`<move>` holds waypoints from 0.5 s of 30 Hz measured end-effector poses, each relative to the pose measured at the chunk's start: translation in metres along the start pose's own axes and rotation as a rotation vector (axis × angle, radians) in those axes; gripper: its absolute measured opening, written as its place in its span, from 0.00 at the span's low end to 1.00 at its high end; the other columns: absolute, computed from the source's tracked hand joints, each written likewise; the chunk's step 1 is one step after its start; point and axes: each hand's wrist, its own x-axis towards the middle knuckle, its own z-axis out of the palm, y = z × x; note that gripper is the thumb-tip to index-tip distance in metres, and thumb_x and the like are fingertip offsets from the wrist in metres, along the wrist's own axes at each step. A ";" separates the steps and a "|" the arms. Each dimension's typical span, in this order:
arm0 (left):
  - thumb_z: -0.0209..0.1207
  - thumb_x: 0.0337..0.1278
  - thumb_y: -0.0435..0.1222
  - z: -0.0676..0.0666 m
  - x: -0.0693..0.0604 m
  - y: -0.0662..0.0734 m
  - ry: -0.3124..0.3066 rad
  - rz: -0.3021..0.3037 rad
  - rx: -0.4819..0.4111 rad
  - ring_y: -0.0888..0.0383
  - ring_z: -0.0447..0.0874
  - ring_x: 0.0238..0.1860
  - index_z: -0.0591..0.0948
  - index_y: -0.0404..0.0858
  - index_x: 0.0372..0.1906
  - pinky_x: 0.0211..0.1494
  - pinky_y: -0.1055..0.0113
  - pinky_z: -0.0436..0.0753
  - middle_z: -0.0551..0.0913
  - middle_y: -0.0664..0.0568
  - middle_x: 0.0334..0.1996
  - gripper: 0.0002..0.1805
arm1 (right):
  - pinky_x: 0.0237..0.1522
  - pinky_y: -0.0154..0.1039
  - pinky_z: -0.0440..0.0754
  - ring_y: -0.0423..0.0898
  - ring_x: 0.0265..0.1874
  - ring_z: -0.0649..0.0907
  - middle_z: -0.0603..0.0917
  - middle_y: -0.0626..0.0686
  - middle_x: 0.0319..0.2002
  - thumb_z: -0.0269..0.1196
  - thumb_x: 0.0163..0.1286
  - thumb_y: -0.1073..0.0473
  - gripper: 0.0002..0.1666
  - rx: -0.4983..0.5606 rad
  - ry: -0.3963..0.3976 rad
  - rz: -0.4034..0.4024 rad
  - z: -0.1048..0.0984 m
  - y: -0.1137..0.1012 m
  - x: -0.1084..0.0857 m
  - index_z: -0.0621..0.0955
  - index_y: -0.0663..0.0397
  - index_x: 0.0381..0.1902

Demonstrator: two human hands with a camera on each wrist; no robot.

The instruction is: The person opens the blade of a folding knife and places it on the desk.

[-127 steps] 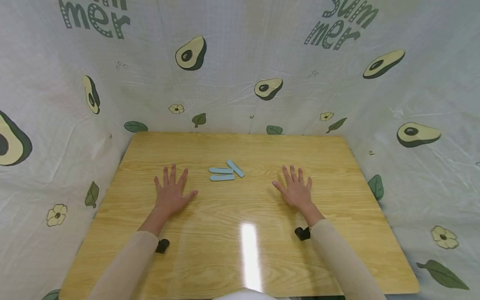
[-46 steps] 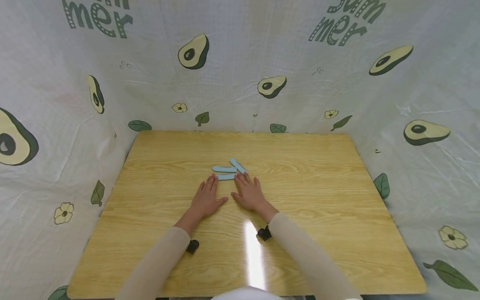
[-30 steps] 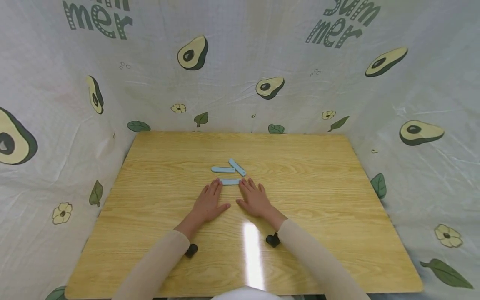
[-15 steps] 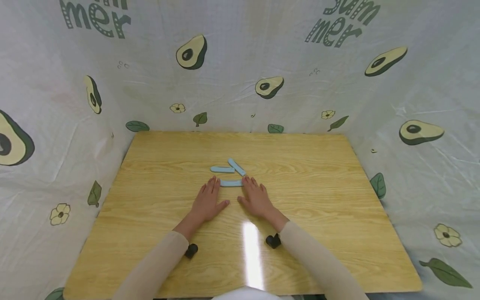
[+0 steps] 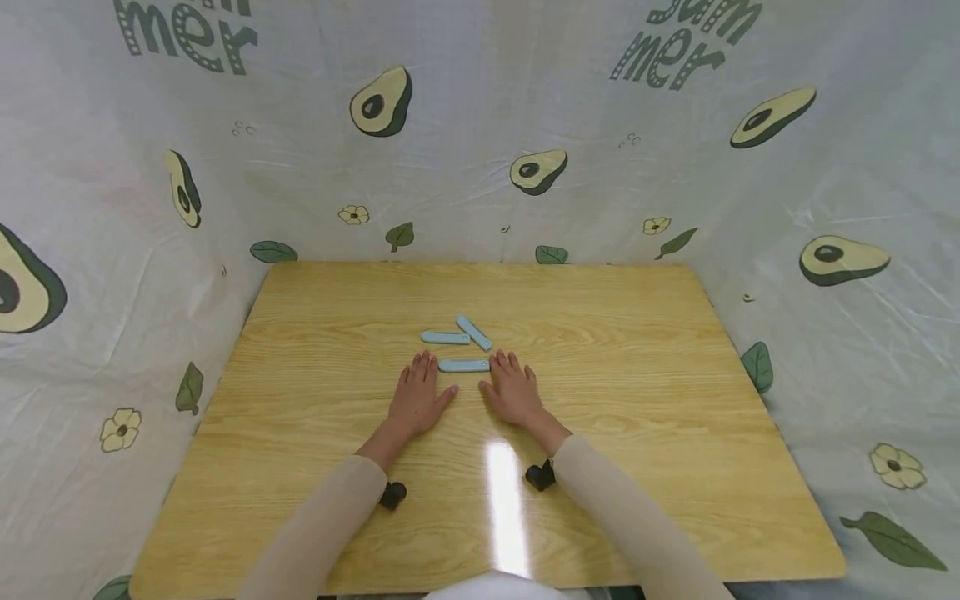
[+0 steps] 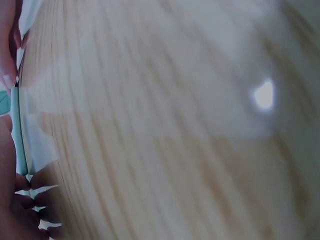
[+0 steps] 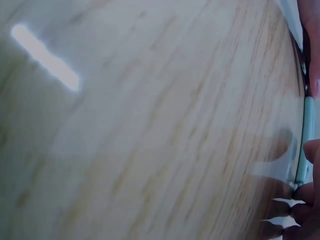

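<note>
One light blue, flat, elongated piece [image 5: 463, 365] lies crosswise on the table between the two hands. The left hand [image 5: 416, 400] rests palm down with straight fingers, its fingertips at the piece's left end. At the right end are the fingertips of the right hand [image 5: 517, 396], also flat with fingers extended. Whether they touch the ends is hard to tell in the head view. Both wrist views show the piece, in the left one [image 6: 19, 130] and in the right one [image 7: 306, 140], at the edge of the picture beside fingers.
Just behind, a second blue piece [image 5: 445, 337] lies crosswise and a third [image 5: 474, 332] lies slanted, its middle near the second's right end. The wooden table [image 5: 600, 333] reaches back to a printed cloth [image 5: 450, 208]. Black wrist cameras sit under both sleeves.
The front piece has come away from the other two, toward the person and slightly right. Both hands came inward from wide apart to its ends; lately the right hand shifted slightly right.
</note>
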 end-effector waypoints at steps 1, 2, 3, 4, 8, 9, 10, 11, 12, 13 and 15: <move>0.38 0.71 0.60 0.000 0.000 0.001 -0.002 -0.006 0.000 0.41 0.40 0.78 0.49 0.29 0.75 0.80 0.44 0.47 0.44 0.36 0.77 0.45 | 0.75 0.64 0.51 0.57 0.77 0.51 0.53 0.57 0.76 0.46 0.76 0.41 0.38 0.001 -0.003 0.002 0.000 -0.001 0.000 0.57 0.56 0.75; 0.38 0.71 0.60 0.000 0.000 0.001 -0.002 -0.010 0.001 0.41 0.40 0.78 0.49 0.29 0.75 0.80 0.44 0.47 0.43 0.36 0.77 0.45 | 0.74 0.64 0.50 0.58 0.77 0.51 0.53 0.58 0.76 0.46 0.76 0.41 0.38 0.007 0.000 0.003 0.000 -0.001 0.000 0.57 0.56 0.75; 0.38 0.71 0.61 0.000 -0.001 0.002 -0.003 -0.013 0.000 0.40 0.39 0.78 0.49 0.29 0.75 0.80 0.44 0.46 0.43 0.36 0.77 0.45 | 0.74 0.65 0.50 0.58 0.77 0.51 0.53 0.58 0.76 0.47 0.76 0.41 0.39 0.013 0.001 0.004 0.001 -0.001 0.000 0.57 0.57 0.75; 0.38 0.71 0.61 0.000 -0.001 0.003 -0.003 -0.015 -0.004 0.40 0.39 0.78 0.49 0.29 0.75 0.80 0.44 0.46 0.42 0.36 0.77 0.45 | 0.74 0.65 0.50 0.58 0.77 0.51 0.54 0.58 0.76 0.47 0.76 0.41 0.39 0.021 0.003 0.004 0.001 -0.002 0.000 0.57 0.57 0.75; 0.39 0.70 0.61 0.000 -0.001 0.006 0.001 -0.019 -0.020 0.40 0.37 0.78 0.49 0.30 0.75 0.80 0.44 0.44 0.42 0.36 0.77 0.45 | 0.75 0.65 0.49 0.57 0.77 0.50 0.52 0.57 0.76 0.46 0.76 0.39 0.40 0.028 -0.007 0.019 0.002 -0.002 0.001 0.55 0.57 0.75; 0.39 0.70 0.61 0.000 -0.001 0.006 0.003 -0.020 -0.024 0.40 0.37 0.78 0.49 0.30 0.75 0.80 0.44 0.44 0.42 0.36 0.77 0.45 | 0.75 0.65 0.49 0.57 0.77 0.50 0.52 0.57 0.76 0.46 0.76 0.39 0.40 0.033 -0.005 0.021 0.003 -0.003 0.001 0.55 0.57 0.75; 0.39 0.70 0.60 0.000 -0.001 0.007 0.009 -0.017 -0.033 0.40 0.38 0.78 0.49 0.29 0.75 0.80 0.44 0.44 0.42 0.36 0.77 0.45 | 0.75 0.65 0.48 0.57 0.77 0.49 0.52 0.57 0.76 0.46 0.75 0.39 0.41 0.038 -0.005 0.023 0.003 -0.003 0.001 0.55 0.57 0.75; 0.40 0.70 0.60 0.000 -0.001 0.007 0.013 -0.017 -0.041 0.40 0.38 0.78 0.49 0.29 0.75 0.80 0.43 0.44 0.43 0.36 0.77 0.45 | 0.75 0.65 0.48 0.57 0.77 0.49 0.52 0.57 0.77 0.46 0.75 0.39 0.41 0.046 -0.004 0.027 0.003 -0.004 0.001 0.55 0.57 0.75; 0.40 0.71 0.60 0.000 -0.001 0.007 0.015 -0.018 -0.050 0.40 0.38 0.78 0.49 0.29 0.75 0.80 0.43 0.44 0.44 0.36 0.77 0.45 | 0.75 0.65 0.48 0.57 0.77 0.49 0.52 0.57 0.76 0.46 0.75 0.39 0.41 0.061 -0.001 0.028 0.002 -0.005 0.001 0.55 0.58 0.75; 0.40 0.71 0.59 0.000 -0.001 0.007 0.017 -0.021 -0.064 0.40 0.38 0.78 0.49 0.29 0.75 0.80 0.43 0.44 0.44 0.37 0.77 0.44 | 0.75 0.65 0.48 0.57 0.77 0.50 0.53 0.58 0.76 0.46 0.75 0.40 0.41 0.082 0.006 0.028 0.002 -0.005 0.001 0.55 0.59 0.75; 0.41 0.71 0.58 0.000 -0.001 0.007 0.025 -0.029 -0.103 0.40 0.39 0.78 0.49 0.30 0.75 0.80 0.43 0.44 0.45 0.38 0.77 0.43 | 0.74 0.65 0.49 0.58 0.77 0.51 0.54 0.59 0.76 0.47 0.76 0.42 0.40 0.136 0.023 0.028 0.001 -0.007 0.001 0.56 0.60 0.75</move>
